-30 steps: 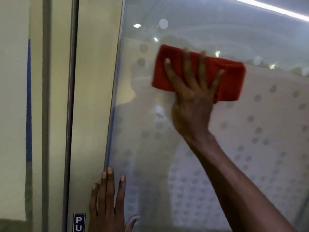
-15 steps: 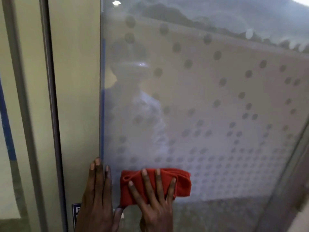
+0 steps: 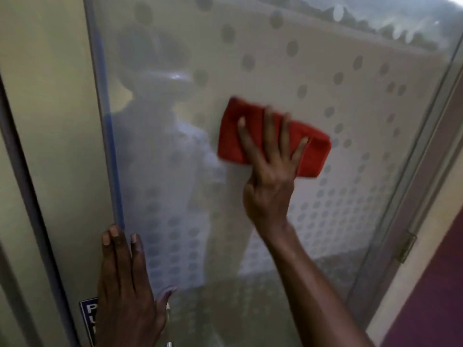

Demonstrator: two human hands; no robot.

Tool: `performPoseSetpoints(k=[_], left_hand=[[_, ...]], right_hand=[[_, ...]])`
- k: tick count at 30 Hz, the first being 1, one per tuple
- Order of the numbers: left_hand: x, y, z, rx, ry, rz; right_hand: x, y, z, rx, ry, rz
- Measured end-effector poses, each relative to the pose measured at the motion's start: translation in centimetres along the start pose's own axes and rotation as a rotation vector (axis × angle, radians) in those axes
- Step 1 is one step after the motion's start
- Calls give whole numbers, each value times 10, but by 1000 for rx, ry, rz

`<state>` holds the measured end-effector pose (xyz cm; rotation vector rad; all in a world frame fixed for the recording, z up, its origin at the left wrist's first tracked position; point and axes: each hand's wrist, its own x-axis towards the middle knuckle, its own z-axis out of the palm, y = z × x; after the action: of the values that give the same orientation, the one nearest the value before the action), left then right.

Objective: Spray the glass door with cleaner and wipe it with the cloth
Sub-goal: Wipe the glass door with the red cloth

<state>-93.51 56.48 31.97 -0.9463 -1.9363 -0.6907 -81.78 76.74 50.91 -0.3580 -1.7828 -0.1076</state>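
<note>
The right hand lies flat on the glass door, fingers spread wide and pressing a folded red cloth against the pane; nothing is pinched or curled around, the open palm simply holds the cloth to the glass; the cloth sticks out past the fingertips upward and to both sides, its longer end reaching out beyond the little finger, and its edges are blurred; the heel of the palm and the wrist sit below the cloth, directly on the glass, with the bare forearm running down and away toward the lower edge of the view. The left hand is well below and to the left of the right one, also open and flat, fingers together and pointing up; its fingertips sit at the door's blue-tinted left edge, where the glass meets the cream frame, and the thumb angles out onto the pane; it grips nothing. Just left of that wrist, partly covered by it, is a small blue sign with white letters. The glass carries a pattern of frosted dots, denser below the right hand and sparser above it; a hazy reflection of a person shows between the two hands. Far off to the right of the cloth, a brass hinge sits on the door's other edge.
</note>
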Motion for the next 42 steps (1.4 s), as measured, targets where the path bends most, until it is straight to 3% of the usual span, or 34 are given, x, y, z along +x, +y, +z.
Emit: performPoseSetpoints(k=[3, 7, 12, 15, 20, 23, 27, 32, 35, 42], left_hand=[[-2, 15, 4, 25, -24, -12], [-4, 27, 21, 35, -71, 49], [-6, 32, 28, 97, -75, 27], [-5, 39, 26, 119, -88, 16], [-5, 49, 27, 98, -88, -7], [-6, 50, 28, 83, -95, -19], [-6, 52, 29, 75, -73, -29], [-6, 47, 33, 84, -24, -15], [-6, 44, 34, 84, -24, 8], [-4, 43, 29, 38, -53, 6]], right_hand=[[24, 11, -8, 6, 27, -47], [-52, 28, 6, -38, -5, -38], [-234, 46, 29, -123, -293, 50], [-274, 51, 30, -164, -402, 59], [-186, 66, 15, 11, -190, 147], [-73, 100, -11, 33, 8, 70], [47, 138, -47, 29, 113, 2], [22, 153, -43, -14, 151, -19], [-62, 161, -24, 21, 173, 158], [-237, 122, 24, 175, 262, 795]])
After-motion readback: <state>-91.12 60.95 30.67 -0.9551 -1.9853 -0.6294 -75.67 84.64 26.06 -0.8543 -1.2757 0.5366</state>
